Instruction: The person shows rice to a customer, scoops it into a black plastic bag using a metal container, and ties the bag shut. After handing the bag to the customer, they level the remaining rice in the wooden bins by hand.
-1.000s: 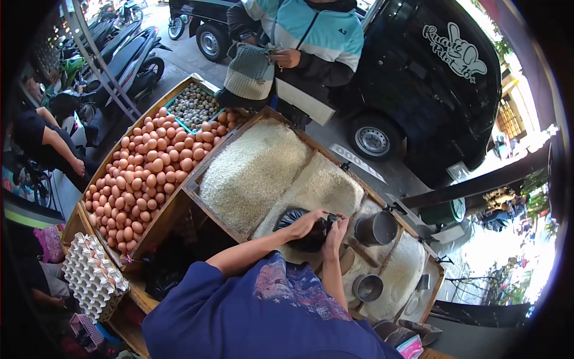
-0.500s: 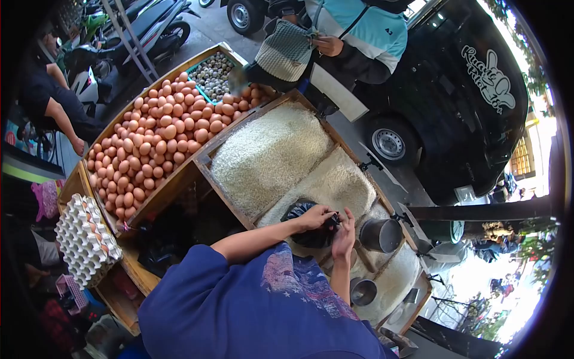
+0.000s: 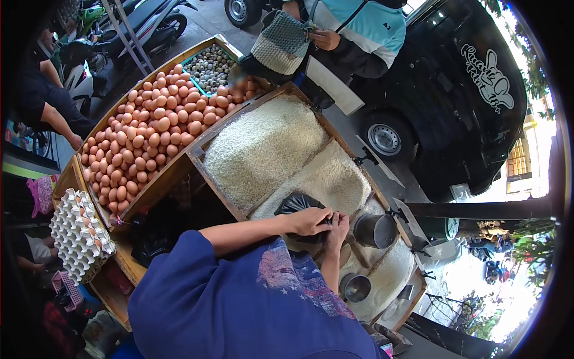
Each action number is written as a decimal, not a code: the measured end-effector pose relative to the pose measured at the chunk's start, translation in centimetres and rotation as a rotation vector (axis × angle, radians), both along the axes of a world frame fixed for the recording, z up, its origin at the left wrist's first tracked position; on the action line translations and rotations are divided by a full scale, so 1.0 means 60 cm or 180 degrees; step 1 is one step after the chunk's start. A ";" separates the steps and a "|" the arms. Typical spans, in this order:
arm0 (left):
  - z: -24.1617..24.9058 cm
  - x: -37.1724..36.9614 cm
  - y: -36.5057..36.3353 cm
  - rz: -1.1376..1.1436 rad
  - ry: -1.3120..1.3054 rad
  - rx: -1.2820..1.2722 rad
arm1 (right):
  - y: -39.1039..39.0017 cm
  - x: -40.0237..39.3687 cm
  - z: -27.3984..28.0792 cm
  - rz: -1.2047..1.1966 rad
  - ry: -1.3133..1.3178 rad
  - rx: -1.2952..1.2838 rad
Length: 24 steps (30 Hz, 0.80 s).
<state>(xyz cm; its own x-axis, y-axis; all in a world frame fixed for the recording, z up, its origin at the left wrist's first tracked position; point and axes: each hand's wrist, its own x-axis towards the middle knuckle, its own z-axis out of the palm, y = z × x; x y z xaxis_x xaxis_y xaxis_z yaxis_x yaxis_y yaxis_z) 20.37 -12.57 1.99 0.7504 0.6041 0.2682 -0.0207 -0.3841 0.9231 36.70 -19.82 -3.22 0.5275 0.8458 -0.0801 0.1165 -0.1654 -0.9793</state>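
Note:
A black plastic bag (image 3: 295, 204), bulging and full, rests at the near edge of the rice (image 3: 335, 173). My left hand (image 3: 311, 221) is closed on the gathered neck of this bag. Right beside it, my right hand (image 3: 338, 230) pinches the bag's top, fingers together and touching the left ones. What is inside the bag does not show. A dark metal measuring can (image 3: 375, 231) stands in the rice just right of my hands.
Brown eggs (image 3: 152, 140) fill a wooden bin on the left, with small speckled eggs (image 3: 209, 69) in a green tray. Egg cartons (image 3: 78, 236) are stacked at lower left. A metal bowl (image 3: 356, 288) lies nearer me. Across the stall, a person (image 3: 353, 36) holds a knitted bag (image 3: 280, 45).
My hands have come closer together at the bag's neck, and the right fingers have folded down from a raised position. The whole view has shifted slightly.

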 end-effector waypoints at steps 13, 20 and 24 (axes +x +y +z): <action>-0.004 0.004 0.025 -0.0101 0.0645 0.0693 | -0.011 -0.023 0.118 0.0923 0.1277 -0.0473; -0.036 0.026 0.049 -0.0079 0.0779 -0.0915 | -0.026 -0.057 0.151 0.1119 -0.2346 0.0025; -0.068 0.044 0.048 -0.0056 0.0707 -0.1792 | -0.030 -0.067 0.160 0.1130 -0.2968 -0.0218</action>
